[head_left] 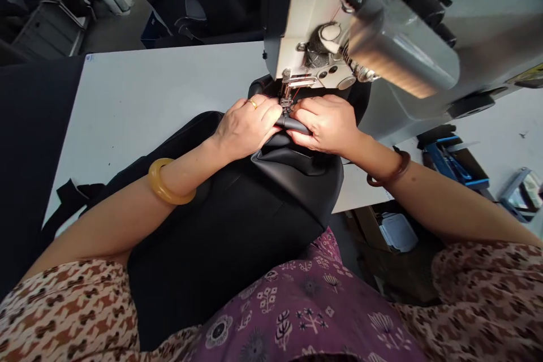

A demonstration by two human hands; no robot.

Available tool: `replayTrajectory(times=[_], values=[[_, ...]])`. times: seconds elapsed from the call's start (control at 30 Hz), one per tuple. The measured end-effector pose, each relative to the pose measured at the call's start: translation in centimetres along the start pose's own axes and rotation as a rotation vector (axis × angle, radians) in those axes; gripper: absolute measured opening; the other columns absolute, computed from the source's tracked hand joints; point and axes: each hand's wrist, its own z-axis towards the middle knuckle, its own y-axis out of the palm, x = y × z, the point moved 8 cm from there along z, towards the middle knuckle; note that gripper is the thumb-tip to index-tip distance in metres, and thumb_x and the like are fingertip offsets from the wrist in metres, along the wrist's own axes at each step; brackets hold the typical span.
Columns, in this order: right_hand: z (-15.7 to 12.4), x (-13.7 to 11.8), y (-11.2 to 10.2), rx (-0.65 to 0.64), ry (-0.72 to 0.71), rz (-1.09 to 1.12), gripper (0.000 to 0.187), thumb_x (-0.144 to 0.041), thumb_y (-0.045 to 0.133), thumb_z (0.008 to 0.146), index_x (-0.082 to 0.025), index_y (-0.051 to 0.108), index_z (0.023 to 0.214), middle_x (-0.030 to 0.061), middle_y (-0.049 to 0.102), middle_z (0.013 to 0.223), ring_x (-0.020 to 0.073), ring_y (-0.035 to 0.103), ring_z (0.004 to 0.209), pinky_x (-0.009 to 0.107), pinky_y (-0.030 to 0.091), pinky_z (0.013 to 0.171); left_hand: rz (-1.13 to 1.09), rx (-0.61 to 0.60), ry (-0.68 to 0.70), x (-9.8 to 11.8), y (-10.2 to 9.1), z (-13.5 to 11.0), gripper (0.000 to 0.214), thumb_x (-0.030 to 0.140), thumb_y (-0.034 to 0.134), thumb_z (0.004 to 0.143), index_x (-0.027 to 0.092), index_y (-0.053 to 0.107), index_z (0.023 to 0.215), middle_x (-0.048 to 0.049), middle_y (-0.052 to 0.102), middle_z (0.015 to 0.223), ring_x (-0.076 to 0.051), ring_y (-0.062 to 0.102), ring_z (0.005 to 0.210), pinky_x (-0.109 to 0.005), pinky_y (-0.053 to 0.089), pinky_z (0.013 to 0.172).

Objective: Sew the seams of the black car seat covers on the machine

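A large piece of smooth black leather-like material point(237, 209) spreads from the sewing machine point(292, 39) down over my lap. Its folded edge lies beneath the presser foot point(286, 103), and reddish thread runs down to the needle. On the left of the foot, my left hand point(250, 124) is closed on the material, fingers pressed close to the needle. My right hand point(326, 123) pinches the rolled edge just right of the foot, thumb below and fingers on top. The undersides of both hands' grips are partly hidden by the folds.
The white table point(169, 79) extends left of the machine. A blue and black tray with tools point(456, 161) sits at the right, near a clear plastic item point(524, 192). Below the table edge is an open box point(373, 229). More dark material point(212, 0) hangs beyond the table.
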Motion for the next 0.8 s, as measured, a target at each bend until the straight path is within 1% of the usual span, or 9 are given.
replayTrajectory(times=[0.07, 0.17, 0.23, 0.3, 0.4, 0.53, 0.6, 0.67, 0.8], values=[[-1.1, -0.3, -0.4, 0.038, -0.006, 0.055, 0.047, -0.053, 0.033, 0.092, -0.018, 0.063, 0.102, 0.0122, 0.067, 0.105, 0.0244, 0.060, 0.092, 0.038, 0.042, 0.075, -0.095, 0.135, -0.133, -1.0, 0.6, -3.3, 0.043, 0.037, 0.044, 0.095, 0.014, 0.045, 0.132, -0.0171, 0.054, 0.135, -0.027, 0.050, 0.128, -0.041, 0.045, 0.098], [-4.9, -1.5, -2.3, 0.182, -0.056, 0.148, 0.039, -0.040, 0.044, 0.091, -0.015, 0.057, 0.118, 0.0143, 0.064, 0.120, 0.0281, 0.058, 0.112, 0.042, 0.045, 0.085, -0.196, 0.252, -0.474, -2.9, 2.4, -11.1, 0.054, 0.036, 0.048, 0.094, 0.011, 0.033, 0.139, -0.0215, 0.051, 0.136, -0.027, 0.046, 0.132, -0.044, 0.046, 0.101], [-8.8, -2.6, -3.6, 0.318, -0.061, 0.212, 0.030, -0.028, 0.051, 0.089, -0.018, 0.058, 0.116, 0.0125, 0.066, 0.115, 0.0253, 0.060, 0.109, 0.039, 0.048, 0.086, -0.213, 0.109, -0.565, -2.5, 4.5, -15.8, 0.056, 0.038, 0.049, 0.094, 0.010, 0.034, 0.140, -0.0233, 0.047, 0.140, -0.031, 0.047, 0.131, -0.046, 0.047, 0.100], [-13.0, -3.7, -3.9, 0.366, 0.001, 0.302, 0.022, -0.022, 0.055, 0.086, -0.020, 0.059, 0.108, 0.0084, 0.071, 0.096, 0.0200, 0.066, 0.088, 0.032, 0.050, 0.075, -0.214, -0.061, -0.680, -2.2, 6.1, -19.3, 0.066, 0.042, 0.051, 0.092, 0.008, 0.028, 0.144, -0.0252, 0.048, 0.139, -0.033, 0.051, 0.126, -0.046, 0.049, 0.096], [-18.0, -5.2, -1.0, 0.155, 0.272, 0.569, 0.011, -0.027, 0.051, 0.089, -0.020, 0.060, 0.087, 0.0011, 0.066, 0.070, 0.0133, 0.061, 0.062, 0.024, 0.047, 0.058, -0.163, -0.318, -0.903, -2.5, 7.7, -21.8, 0.076, 0.049, 0.050, 0.091, 0.003, 0.026, 0.146, -0.0254, 0.061, 0.123, -0.035, 0.059, 0.115, -0.046, 0.049, 0.092], [-23.0, -8.0, 4.1, -0.202, 0.629, 0.917, 0.033, -0.049, 0.048, 0.088, -0.020, 0.052, 0.070, -0.0018, 0.056, 0.061, 0.0111, 0.051, 0.054, 0.023, 0.040, 0.052, -0.112, -0.488, -0.983, -2.9, 8.1, -20.4, 0.048, 0.043, 0.036, 0.096, 0.007, 0.063, 0.113, -0.0231, 0.068, 0.107, -0.036, 0.064, 0.105, -0.045, 0.050, 0.088], [-24.6, -8.9, 5.5, -0.282, 0.712, 1.027, 0.040, -0.055, 0.044, 0.086, -0.020, 0.053, 0.071, -0.0006, 0.056, 0.064, 0.0128, 0.051, 0.059, 0.025, 0.042, 0.057, -0.122, -0.501, -0.988, -2.5, 6.7, -20.1, 0.047, 0.038, 0.030, 0.097, 0.009, 0.067, 0.099, -0.0215, 0.070, 0.099, -0.034, 0.067, 0.098, -0.043, 0.051, 0.083], [-25.8, -9.6, 6.9, -0.344, 0.794, 1.176, 0.039, -0.056, 0.045, 0.084, -0.020, 0.058, 0.078, 0.0022, 0.062, 0.075, 0.0162, 0.056, 0.072, 0.029, 0.046, 0.069, -0.130, -0.489, -0.978, -1.9, 3.3, -20.8, 0.047, 0.034, 0.026, 0.097, 0.012, 0.067, 0.095, -0.0174, 0.072, 0.096, -0.030, 0.068, 0.096, -0.039, 0.050, 0.082], [-25.1, -13.2, 9.4, -0.508, 0.866, 1.538, 0.024, -0.041, 0.053, 0.079, -0.019, 0.060, 0.087, 0.0061, 0.069, 0.090, 0.0191, 0.064, 0.083, 0.033, 0.051, 0.079, -0.119, -0.357, -0.982, -1.0, -8.1, -22.6, 0.057, 0.038, 0.012, 0.097, 0.018, 0.061, 0.075, -0.0092, 0.070, 0.084, -0.023, 0.065, 0.085, -0.033, 0.047, 0.072]])
